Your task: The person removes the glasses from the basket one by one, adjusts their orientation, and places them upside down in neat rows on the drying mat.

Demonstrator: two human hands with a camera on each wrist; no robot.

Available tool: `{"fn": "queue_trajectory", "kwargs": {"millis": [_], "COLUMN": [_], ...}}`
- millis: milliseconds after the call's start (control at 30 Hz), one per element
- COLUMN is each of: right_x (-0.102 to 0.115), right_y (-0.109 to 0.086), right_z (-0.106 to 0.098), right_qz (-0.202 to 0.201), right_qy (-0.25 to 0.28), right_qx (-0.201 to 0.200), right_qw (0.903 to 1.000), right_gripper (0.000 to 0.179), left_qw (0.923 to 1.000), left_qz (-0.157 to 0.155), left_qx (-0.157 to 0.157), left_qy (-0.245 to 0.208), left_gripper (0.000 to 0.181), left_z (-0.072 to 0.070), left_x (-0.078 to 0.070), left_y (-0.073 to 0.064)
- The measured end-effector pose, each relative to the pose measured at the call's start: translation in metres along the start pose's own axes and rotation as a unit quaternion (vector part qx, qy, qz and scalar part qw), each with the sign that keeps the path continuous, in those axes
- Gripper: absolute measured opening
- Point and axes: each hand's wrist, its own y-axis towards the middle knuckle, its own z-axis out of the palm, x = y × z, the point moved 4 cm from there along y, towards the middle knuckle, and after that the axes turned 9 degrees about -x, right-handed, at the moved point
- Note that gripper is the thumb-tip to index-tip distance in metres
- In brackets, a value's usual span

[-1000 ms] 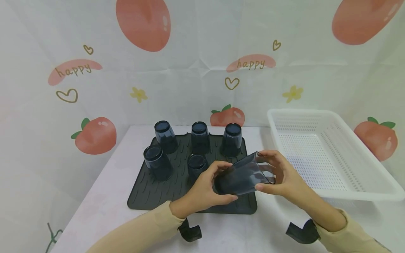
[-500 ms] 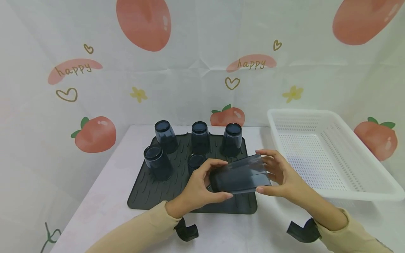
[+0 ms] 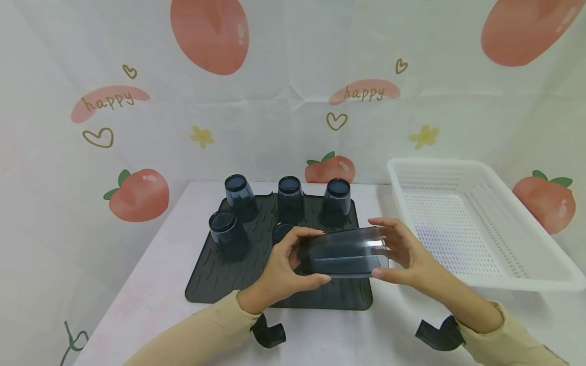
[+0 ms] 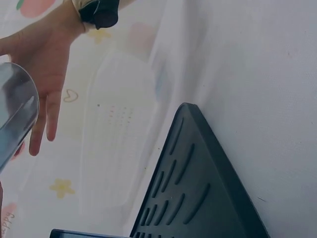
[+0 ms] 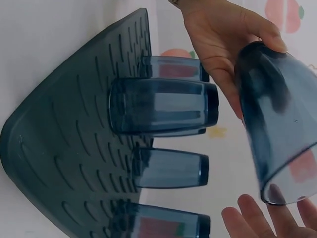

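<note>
A blue-grey glass tumbler (image 3: pixel 348 251) lies on its side in the air over the front right of the black drying mat (image 3: pixel 220 287), its mouth facing right. My left hand (image 3: pixel 280 267) grips it by the base end, thumb below and fingers on top. At the rim is my right hand (image 3: pixel 407 256), thumb by the lower edge and fingers spread fairly straight. In the right wrist view, fingertips (image 5: pixel 247 210) sit right at the rim of the tumbler (image 5: pixel 282 106). Upside-down tumblers stand on the mat, among them a front left one (image 3: pixel 229 239) and one partly hidden (image 3: pixel 281 232) behind my left hand.
A back row of upturned tumblers (image 3: pixel 290 199) lines the mat's far edge. A white perforated plastic basket (image 3: pixel 508 284) stands right of the mat on the white table (image 3: pixel 151 264). A printed cloth (image 3: pixel 274 132) hangs behind.
The tumbler has turned from slanted to nearly level and shifted slightly left with my left hand. My right fingers have straightened and loosened at the rim.
</note>
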Motion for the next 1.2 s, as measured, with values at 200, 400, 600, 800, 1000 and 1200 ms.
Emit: {"fn": "queue_trajectory", "kwargs": {"millis": [200,400,600,800,1000,1200], "right_x": [0.000,0.001,0.008,0.005,0.001,-0.002], "right_y": [0.001,0.000,-0.002,-0.003,-0.006,-0.009], "right_z": [-0.005,-0.009,-0.017,-0.021,-0.022,-0.021], "right_qz": [-0.010,-0.049,-0.068,-0.064,-0.029,0.027], "right_qy": [-0.023,0.007,0.054,0.056,-0.020,-0.110], "right_qx": [-0.024,-0.035,-0.067,-0.067,-0.053,-0.007], "right_qw": [0.9994,0.9982,0.9940,0.9942,0.9980,0.9935], "right_gripper": [0.066,0.050,0.037,0.032,0.023,0.013], "left_qw": [1.0000,0.9999,0.9998,0.9994,0.9990,0.9980], "left_qz": [0.006,0.010,0.009,0.025,0.037,0.054], "left_qx": [-0.005,-0.004,-0.003,-0.011,-0.020,-0.025], "left_qy": [-0.003,0.004,0.016,0.019,0.014,0.020], "left_gripper": [0.069,0.069,0.069,0.069,0.068,0.069], "left_z": [-0.001,-0.002,-0.002,-0.004,-0.006,-0.008], "left_x": [0.000,0.001,0.002,-0.001,-0.004,-0.005], "left_y": [0.000,-0.001,-0.002,0.000,0.000,0.000]}}
